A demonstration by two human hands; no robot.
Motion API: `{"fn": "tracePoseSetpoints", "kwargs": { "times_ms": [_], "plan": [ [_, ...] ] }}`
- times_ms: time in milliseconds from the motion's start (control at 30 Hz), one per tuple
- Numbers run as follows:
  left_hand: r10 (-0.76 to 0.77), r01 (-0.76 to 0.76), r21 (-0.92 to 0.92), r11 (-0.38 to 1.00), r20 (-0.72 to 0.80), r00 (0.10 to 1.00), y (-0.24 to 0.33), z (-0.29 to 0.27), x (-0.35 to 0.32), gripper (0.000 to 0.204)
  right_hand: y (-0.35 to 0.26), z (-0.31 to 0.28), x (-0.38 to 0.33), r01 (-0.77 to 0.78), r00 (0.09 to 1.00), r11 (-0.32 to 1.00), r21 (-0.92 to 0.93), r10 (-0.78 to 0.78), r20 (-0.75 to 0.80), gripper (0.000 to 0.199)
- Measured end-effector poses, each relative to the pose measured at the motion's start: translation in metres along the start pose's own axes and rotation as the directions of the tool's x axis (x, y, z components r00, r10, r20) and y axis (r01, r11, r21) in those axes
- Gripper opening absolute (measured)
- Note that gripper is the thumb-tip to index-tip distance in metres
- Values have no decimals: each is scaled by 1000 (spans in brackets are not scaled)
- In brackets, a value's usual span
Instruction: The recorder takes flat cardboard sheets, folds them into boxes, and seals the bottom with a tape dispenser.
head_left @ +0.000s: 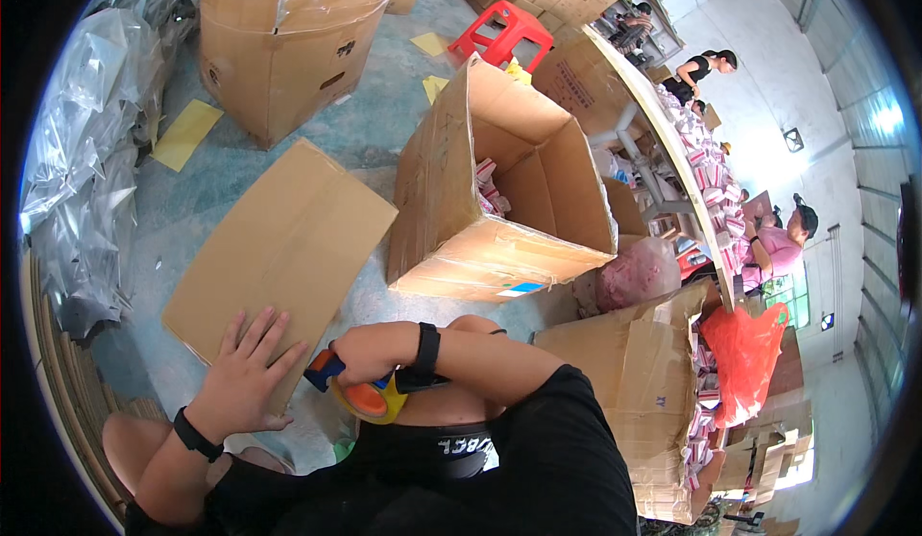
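Note:
A flat brown cardboard box (288, 214) lies on the floor in front of me. My left hand (252, 373) rests on its near end, palm down with the fingers spread. In my right hand (373, 352) is a tape dispenser (386, 402) with a blue body and a roll of yellow tape on an orange hub. The fingers wrap round its handle, and its front end is close to the cardboard's near right edge. Whether it touches the cardboard, I cannot tell. Each wrist wears a black band.
An open carton (451, 238) with pink-and-white packets stands ahead, a tall carton (288, 51) behind left. Clear plastic sheeting (86, 123) heaps at the left. A fuller carton (615, 382) stands right, below a long table (663, 128) where people work. A red stool (501, 32) is farther back.

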State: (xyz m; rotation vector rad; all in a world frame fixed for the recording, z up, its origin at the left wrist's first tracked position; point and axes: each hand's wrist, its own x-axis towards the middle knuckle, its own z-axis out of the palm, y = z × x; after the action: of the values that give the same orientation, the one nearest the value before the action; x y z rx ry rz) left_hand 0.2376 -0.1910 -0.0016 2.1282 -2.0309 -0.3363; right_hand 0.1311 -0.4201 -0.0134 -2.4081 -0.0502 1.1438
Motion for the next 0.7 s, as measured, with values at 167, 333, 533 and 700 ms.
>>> {"fn": "tracePoseSetpoints", "kwargs": {
  "times_ms": [167, 333, 533, 700],
  "plan": [
    [8, -8, 1, 1000, 10, 1000, 0, 2, 0, 101, 1, 17, 1, 122, 958, 893, 433, -221, 185, 42],
    [7, -7, 13, 1000, -22, 1000, 0, 4, -1, 101, -9, 10, 4, 109, 957, 982, 154, -146, 252, 55],
    [-4, 4, -3, 1000, -28, 1000, 0, 5, 1, 101, 7, 2, 2, 6, 997, 999, 38, -9, 79, 54],
    [-10, 10, 0, 1000, -33, 999, 0, 3, 0, 102, 5, 0, -3, 7, 1000, 1000, -9, -7, 14, 54]
  ]
}}
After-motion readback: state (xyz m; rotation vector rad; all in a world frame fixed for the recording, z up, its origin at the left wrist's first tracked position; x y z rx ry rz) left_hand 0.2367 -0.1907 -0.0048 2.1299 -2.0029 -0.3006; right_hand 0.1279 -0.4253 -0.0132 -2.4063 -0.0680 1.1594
